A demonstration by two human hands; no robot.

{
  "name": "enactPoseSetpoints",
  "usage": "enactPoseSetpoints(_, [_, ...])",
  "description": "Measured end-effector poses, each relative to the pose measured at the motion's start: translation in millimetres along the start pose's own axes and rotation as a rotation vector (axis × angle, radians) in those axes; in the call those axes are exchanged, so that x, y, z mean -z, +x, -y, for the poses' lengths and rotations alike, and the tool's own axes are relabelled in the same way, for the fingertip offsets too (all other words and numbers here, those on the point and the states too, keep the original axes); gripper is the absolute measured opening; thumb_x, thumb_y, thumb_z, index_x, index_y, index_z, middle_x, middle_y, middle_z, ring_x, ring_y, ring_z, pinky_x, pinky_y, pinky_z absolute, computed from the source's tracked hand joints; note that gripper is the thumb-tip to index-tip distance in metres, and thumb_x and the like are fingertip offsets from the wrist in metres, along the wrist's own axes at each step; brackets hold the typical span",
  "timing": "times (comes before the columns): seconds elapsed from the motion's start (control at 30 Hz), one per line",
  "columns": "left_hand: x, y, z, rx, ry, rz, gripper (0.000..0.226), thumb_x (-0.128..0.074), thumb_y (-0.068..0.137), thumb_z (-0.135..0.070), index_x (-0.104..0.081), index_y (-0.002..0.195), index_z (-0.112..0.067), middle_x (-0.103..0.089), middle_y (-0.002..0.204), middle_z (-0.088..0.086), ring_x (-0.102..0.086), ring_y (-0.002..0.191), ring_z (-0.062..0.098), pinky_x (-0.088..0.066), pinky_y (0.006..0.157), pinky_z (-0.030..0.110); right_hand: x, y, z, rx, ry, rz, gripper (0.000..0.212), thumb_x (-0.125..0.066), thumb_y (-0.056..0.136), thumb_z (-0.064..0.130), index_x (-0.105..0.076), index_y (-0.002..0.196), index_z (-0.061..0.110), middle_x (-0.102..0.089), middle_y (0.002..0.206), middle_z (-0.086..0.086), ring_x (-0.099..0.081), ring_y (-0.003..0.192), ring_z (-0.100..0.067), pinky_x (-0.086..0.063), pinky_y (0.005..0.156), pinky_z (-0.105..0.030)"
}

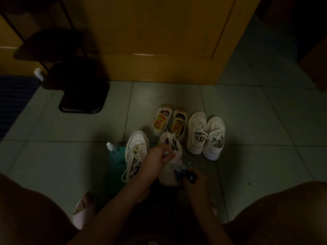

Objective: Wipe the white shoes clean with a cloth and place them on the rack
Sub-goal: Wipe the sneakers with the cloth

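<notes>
The person's left hand (160, 153) pinches the tipped-up white sneaker (169, 174) by its laced opening, seemingly to steady it, while the right hand (192, 182), curled round a bunched blue-and-white cloth (184, 169), works against its right side, with the dark rack (83, 96) standing far left.

No legible text; teal pouch (115, 171) logo blurred.
</notes>
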State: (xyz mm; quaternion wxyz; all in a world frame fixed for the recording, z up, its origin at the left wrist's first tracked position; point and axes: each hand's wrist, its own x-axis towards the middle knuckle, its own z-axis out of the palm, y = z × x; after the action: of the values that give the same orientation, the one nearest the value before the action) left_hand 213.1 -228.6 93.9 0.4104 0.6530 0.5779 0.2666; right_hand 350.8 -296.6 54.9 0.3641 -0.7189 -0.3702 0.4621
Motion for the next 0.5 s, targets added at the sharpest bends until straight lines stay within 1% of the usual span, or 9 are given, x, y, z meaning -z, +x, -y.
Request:
enactPoseSetpoints(0.07, [3, 2, 1, 0.02, 0.015, 0.04, 0.008, -0.06, 0.089, -0.021, -0.058, 0.089, -0.013, -0.062, 0.091, 0.005, -0.056, 0.083, 0.014, -0.037, 0.068, 0.022, 2, -2, -1, -0.005, -0.048, -0.045, 0.018, -0.059, 0.084, 0.02, -0.067, 0.097, 0.027, -0.061, 0.092, -0.009, -0.056, 0.072, -0.004, -0.048, 0.076, -0.033])
enactPoseSetpoints(0.1, [4, 3, 1, 0.023, 0.024, 0.055, 0.01, -0.059, 0.089, -0.022, -0.058, 0.091, -0.012, -0.062, 0.092, 0.005, -0.057, 0.085, 0.015, -0.037, 0.069, 0.023, 4, -2, 1, 0.005, -0.048, -0.085, 0.02, -0.059, 0.082, 0.023, -0.07, 0.097, 0.029, -0.061, 0.091, -0.007, -0.056, 0.066, -0.001, -0.049, 0.074, -0.032])
enactPoseSetpoints(0.13, [5, 3, 2, 0.025, 0.032, 0.064, 0.012, -0.059, 0.089, -0.022, -0.059, 0.093, -0.012, -0.062, 0.092, 0.004, -0.057, 0.085, 0.016, -0.037, 0.07, 0.023, 6, -2, 5, 0.038, -0.039, -0.123, 0.023, -0.059, 0.084, 0.016, -0.07, 0.103, 0.023, -0.06, 0.091, -0.006, -0.056, 0.066, 0.001, -0.049, 0.071, -0.025])
enactPoseSetpoints(0.2, [7, 4, 0, 0.019, 0.046, 0.067, 0.015, -0.059, 0.09, -0.023, -0.059, 0.096, -0.009, -0.062, 0.092, 0.005, -0.055, 0.083, 0.014, -0.035, 0.068, 0.022, 7, 0, 20, 0.182, -0.058, -0.212, 0.03, -0.06, 0.083, -0.001, -0.064, 0.113, 0.002, -0.061, 0.1, -0.009, -0.059, 0.081, 0.002, -0.044, 0.072, -0.007])
enactPoseSetpoints(0.23, [7, 5, -2, 0.012, 0.053, 0.068, 0.016, -0.058, 0.09, -0.023, -0.059, 0.097, -0.009, -0.061, 0.092, 0.006, -0.054, 0.083, 0.014, -0.034, 0.067, 0.021, 4, 2, 24, 0.26, -0.076, -0.258, 0.032, -0.064, 0.081, 0.0, -0.063, 0.113, -0.002, -0.061, 0.105, -0.014, -0.059, 0.092, -0.006, -0.044, 0.076, -0.008])
enactPoseSetpoints(0.27, [6, 6, -3, 0.009, 0.066, 0.07, 0.016, -0.056, 0.091, -0.022, -0.059, 0.098, -0.008, -0.061, 0.092, 0.005, -0.054, 0.084, 0.015, -0.032, 0.066, 0.021, 2, 4, 27, 0.327, -0.077, -0.265, 0.034, -0.067, 0.079, 0.005, -0.063, 0.112, -0.002, -0.059, 0.11, -0.019, -0.057, 0.1, -0.016, -0.044, 0.08, -0.014])
enactPoseSetpoints(0.3, [6, 7, -6, 0.007, 0.086, 0.073, 0.016, -0.054, 0.092, -0.021, -0.058, 0.1, -0.008, -0.06, 0.092, 0.006, -0.055, 0.085, 0.016, -0.031, 0.065, 0.021, -5, 4, 30, 0.33, -0.073, -0.241, 0.036, -0.07, 0.077, 0.009, -0.064, 0.112, 0.0, -0.056, 0.116, -0.019, -0.054, 0.105, -0.021, -0.044, 0.083, -0.022])
enactPoseSetpoints(0.37, [3, 8, -10, 0.013, 0.11, 0.08, 0.017, -0.051, 0.093, -0.019, -0.057, 0.103, -0.007, -0.061, 0.097, 0.01, -0.057, 0.09, 0.021, -0.032, 0.065, 0.022, -16, 1, 33, 0.234, -0.013, -0.166, 0.038, -0.072, 0.078, 0.008, -0.062, 0.114, 0.003, -0.051, 0.122, -0.011, -0.05, 0.112, -0.021, -0.042, 0.088, -0.028])
enactPoseSetpoints(0.5, [-1, 9, -13, 0.019, 0.126, 0.063, 0.017, -0.051, 0.094, -0.019, -0.058, 0.103, -0.007, -0.063, 0.103, 0.012, -0.059, 0.096, 0.026, -0.039, 0.069, 0.026, -27, -1, 21, 0.216, -0.011, -0.197, 0.022, -0.068, 0.082, 0.011, -0.063, 0.103, 0.007, -0.054, 0.113, -0.012, -0.055, 0.105, -0.028, -0.048, 0.089, -0.042])
